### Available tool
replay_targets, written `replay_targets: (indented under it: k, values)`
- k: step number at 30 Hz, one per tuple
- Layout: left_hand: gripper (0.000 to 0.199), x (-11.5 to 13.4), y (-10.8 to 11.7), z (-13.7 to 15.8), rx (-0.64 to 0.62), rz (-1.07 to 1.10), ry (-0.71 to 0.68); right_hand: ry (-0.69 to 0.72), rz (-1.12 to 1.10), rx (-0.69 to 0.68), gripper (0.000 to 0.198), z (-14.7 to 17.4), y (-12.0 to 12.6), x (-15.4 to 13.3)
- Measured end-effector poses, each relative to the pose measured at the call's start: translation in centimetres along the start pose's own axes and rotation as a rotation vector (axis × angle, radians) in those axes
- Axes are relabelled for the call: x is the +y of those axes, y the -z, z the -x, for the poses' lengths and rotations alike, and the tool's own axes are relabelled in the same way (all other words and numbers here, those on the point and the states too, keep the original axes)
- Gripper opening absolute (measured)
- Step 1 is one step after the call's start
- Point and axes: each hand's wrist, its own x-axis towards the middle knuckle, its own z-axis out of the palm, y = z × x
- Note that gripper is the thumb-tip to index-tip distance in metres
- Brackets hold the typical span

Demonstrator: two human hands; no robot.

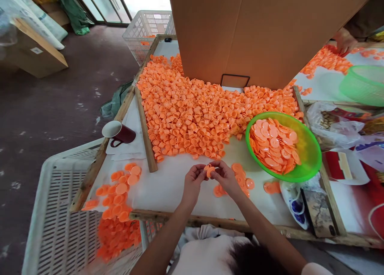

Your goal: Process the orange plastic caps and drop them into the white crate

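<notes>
Above the white tabletop (pixel 171 179), my left hand (pixel 194 178) and my right hand (pixel 223 176) meet at a small orange plastic piece (pixel 209 170) with a loop on top. Fingertips of both hands pinch it from either side. Beyond my hands spreads a big heap of small orange plastic cups (pixel 192 111). Several flat orange discs (pixel 240 175) lie beside and partly behind my right hand. To the right, a green bowl (pixel 312 155) holds many more orange discs (pixel 273 139).
A large cardboard box (pixel 240 31) stands behind the heap. At left are a dark red mug (pixel 123 133), loose discs (pixel 120 189) and a white crate (pixel 60 211) with orange pieces. A phone (pixel 318 213) lies at right. Another person's hand (pixel 344 42) works at the far right.
</notes>
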Motion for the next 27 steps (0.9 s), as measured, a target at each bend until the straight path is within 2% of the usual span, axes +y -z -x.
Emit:
replay_targets:
  k: [7, 12, 16, 19, 22, 27]
  values:
    - [0.028, 1.1, -0.9, 1.1, 0.016, -0.001, 0.005, -0.055, -0.04, -0.036, 0.033, 0.5, -0.5, -1.5]
    - [0.026, -0.3, -0.7, 1.3, 0.036, 0.108, 0.045, -0.067, -0.053, -0.059, 0.031, 0.9, 0.0, 0.0]
    - [0.026, -1.6, -0.1, 1.1, 0.045, 0.098, 0.028, -0.047, -0.009, -0.072, 0.029, 1.2, 0.2, 1.0]
    - [0.027, -1.5, 0.1, 1.2, 0.017, 0.079, 0.047, -0.058, -0.015, -0.125, 0.031, 1.5, 0.3, 0.7]
    - [0.03, -1.1, -0.2, 1.5, -0.006, 0.052, 0.074, -0.054, -0.027, -0.082, 0.028, 1.5, 0.1, 0.5]
    - [0.03, -1.7, -0.2, 1.4, 0.04, 0.041, 0.069, -0.061, 0.033, 0.016, 0.027, 0.9, -0.3, 1.5]
